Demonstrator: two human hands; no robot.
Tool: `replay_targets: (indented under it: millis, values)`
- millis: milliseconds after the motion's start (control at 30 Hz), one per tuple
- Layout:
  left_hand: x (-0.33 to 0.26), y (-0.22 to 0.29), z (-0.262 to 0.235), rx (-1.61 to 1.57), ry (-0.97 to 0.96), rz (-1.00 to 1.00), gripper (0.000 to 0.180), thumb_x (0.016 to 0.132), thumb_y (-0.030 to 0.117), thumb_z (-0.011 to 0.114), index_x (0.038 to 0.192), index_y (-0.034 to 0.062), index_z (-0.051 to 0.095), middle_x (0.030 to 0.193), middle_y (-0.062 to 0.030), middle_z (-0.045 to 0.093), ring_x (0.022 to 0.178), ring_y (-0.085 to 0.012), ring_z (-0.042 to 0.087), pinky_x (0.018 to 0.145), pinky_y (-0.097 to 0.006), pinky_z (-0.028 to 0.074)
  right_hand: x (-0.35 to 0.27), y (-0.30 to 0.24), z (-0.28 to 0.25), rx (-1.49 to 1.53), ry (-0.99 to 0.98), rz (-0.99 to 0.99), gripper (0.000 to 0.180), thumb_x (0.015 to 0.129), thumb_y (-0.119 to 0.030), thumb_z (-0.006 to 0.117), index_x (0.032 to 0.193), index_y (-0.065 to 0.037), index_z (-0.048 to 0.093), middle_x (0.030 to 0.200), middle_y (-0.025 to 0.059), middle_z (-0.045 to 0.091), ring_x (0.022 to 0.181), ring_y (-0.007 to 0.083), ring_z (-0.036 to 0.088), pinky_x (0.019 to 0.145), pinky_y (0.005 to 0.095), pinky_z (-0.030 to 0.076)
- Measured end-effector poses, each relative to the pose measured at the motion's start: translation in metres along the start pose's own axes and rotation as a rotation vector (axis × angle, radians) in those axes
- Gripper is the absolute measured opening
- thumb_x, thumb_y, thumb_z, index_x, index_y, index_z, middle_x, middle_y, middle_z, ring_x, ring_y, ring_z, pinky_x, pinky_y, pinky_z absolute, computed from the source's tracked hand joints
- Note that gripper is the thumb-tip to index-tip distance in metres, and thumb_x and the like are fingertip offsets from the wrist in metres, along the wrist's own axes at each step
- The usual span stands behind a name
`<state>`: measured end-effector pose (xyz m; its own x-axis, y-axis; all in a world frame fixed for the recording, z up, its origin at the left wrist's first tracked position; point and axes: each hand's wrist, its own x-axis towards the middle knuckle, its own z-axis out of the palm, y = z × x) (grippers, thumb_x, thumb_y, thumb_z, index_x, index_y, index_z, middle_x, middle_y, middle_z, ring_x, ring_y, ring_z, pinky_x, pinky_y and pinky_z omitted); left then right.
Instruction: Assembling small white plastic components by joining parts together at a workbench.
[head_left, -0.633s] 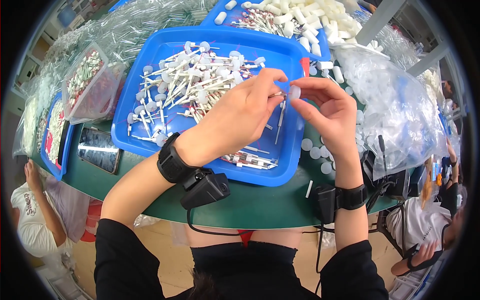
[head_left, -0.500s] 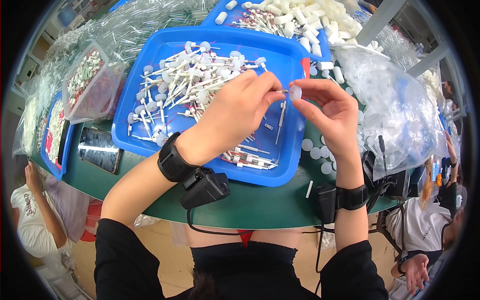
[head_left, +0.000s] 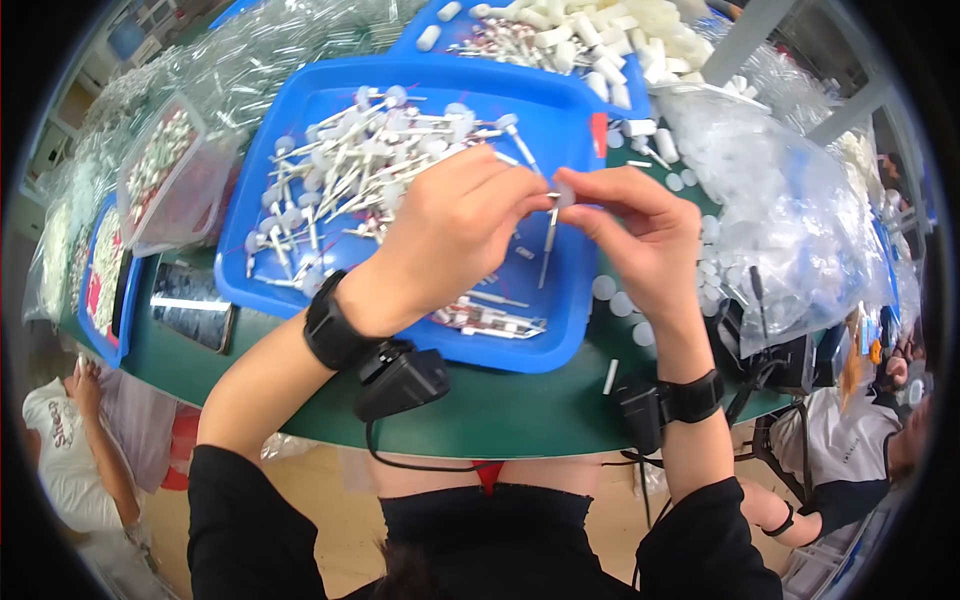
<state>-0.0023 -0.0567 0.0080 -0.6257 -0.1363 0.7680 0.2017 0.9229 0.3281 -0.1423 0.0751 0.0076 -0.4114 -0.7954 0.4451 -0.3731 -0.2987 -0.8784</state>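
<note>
Over the right part of a blue tray, my hands meet fingertip to fingertip. My right hand pinches a small translucent white disc between thumb and fingers. From the other side, my left hand grips a thin white stick whose end meets the disc; most of it is hidden by the fingers. Within the tray lies a heap of white sticks with discs on their ends. Closer to me, a smaller row of sticks without discs lies partly under my left hand.
Loose discs and a clear bag of discs lie right of the tray. A phone and a clear plastic box are at left. White cylinders fill another tray behind. Other people sit at both sides.
Both hands have shifted slightly left, with the disc and stick still pinched between them. The view has shifted slightly too. The person at right has moved an arm.
</note>
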Motion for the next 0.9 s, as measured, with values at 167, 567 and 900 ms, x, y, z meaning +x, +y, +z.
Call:
replay_targets:
  millis: [167,567,900]
  values:
    - [-0.007,-0.001,0.005,0.094,-0.051,0.017,0.018,0.070,-0.006,0.065,0.086,0.0012,0.064,0.072,-0.0098,0.062,0.063,-0.0274,0.055,0.056,-0.036,0.044,-0.001,0.004,-0.002,-0.238,0.011,-0.197,0.022,0.071,-0.002,0.075,0.093,-0.003,0.072,0.086,0.0098,0.071,0.079,0.0182,0.067,0.072,0.0285,0.052]
    - [-0.018,-0.009,0.002,-0.157,-0.104,-0.312,0.005,0.087,-0.004,0.054,0.089,-0.0031,0.058,0.076,-0.0095,0.056,0.065,-0.0168,0.053,0.061,-0.028,0.042,0.000,0.011,0.004,-0.049,0.082,-0.260,0.020,0.065,-0.003,0.075,0.084,-0.003,0.070,0.080,0.0110,0.068,0.073,0.0242,0.067,0.066,0.0311,0.051]
    - [-0.022,-0.011,-0.001,-0.095,-0.067,-0.276,0.004,0.089,-0.005,0.052,0.087,-0.0028,0.055,0.074,-0.0054,0.049,0.066,-0.0117,0.047,0.060,-0.024,0.038,-0.002,0.011,0.012,0.071,0.129,-0.196,0.020,0.065,-0.004,0.076,0.084,-0.002,0.071,0.078,0.0106,0.068,0.071,0.0227,0.067,0.063,0.0299,0.051]
